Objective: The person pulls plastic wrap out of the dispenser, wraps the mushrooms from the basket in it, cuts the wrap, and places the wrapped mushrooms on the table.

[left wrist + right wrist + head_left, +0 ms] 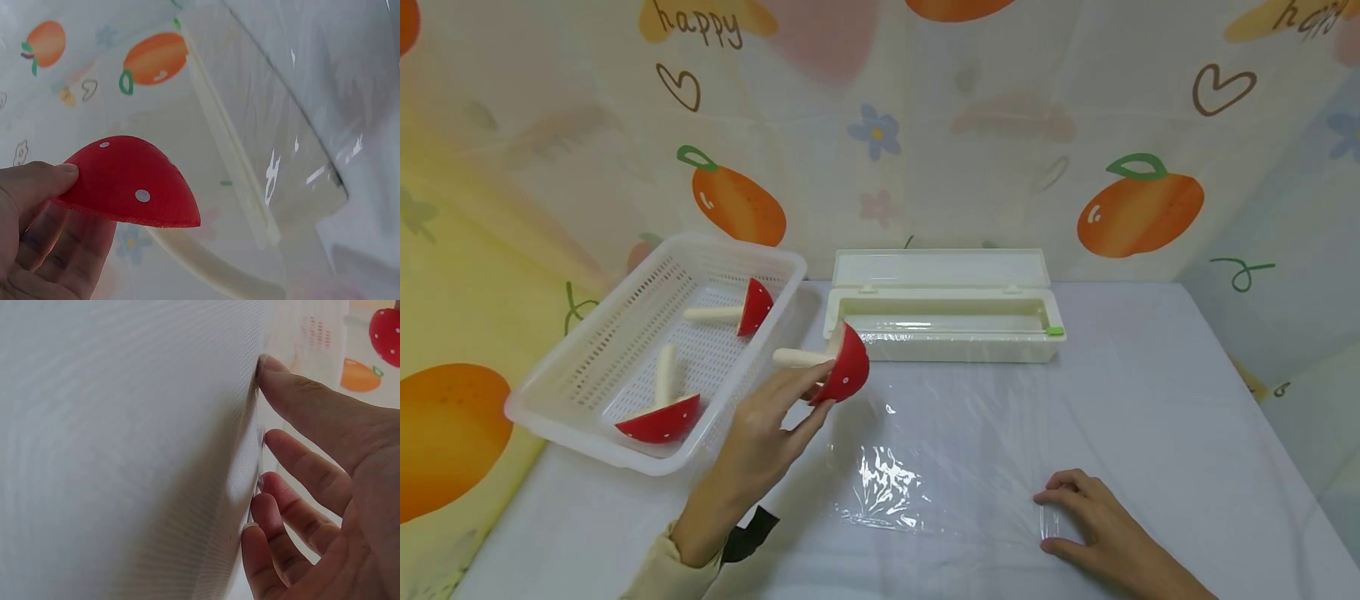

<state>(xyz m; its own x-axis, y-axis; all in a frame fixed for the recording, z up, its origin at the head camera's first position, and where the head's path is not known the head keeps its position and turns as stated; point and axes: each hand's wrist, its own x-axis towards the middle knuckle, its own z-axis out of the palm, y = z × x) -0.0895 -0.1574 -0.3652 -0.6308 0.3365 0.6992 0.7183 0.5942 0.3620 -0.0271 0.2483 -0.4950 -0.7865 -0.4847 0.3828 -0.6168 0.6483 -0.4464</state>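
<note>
One pale sleeve (673, 571) is seen at the near left, with a black patch (751, 535) beside the wrist. At the near right, the right hand (1093, 525) is set down on the white table (1165, 400). Its fingers are loosely bent, its thumb is set apart, and the edge of the clear film (887, 475) is touched by the fingertips. The film is spread over the middle of the table, and bright shine is seen on it. To the left, a red toy mushroom (850, 367) is grasped by the left hand (767, 425). Its dotted cap is pinched between thumb and fingers, and it is held up in the air with its white stem pointed left. At the left, two more mushrooms are held in a white basket (580, 437): one near (662, 418), one far (756, 307). In the far middle, a long white box (947, 350) is seen with its lid open. Farthest back, oranges (1138, 212) are printed on a cloth (985, 192).
</note>
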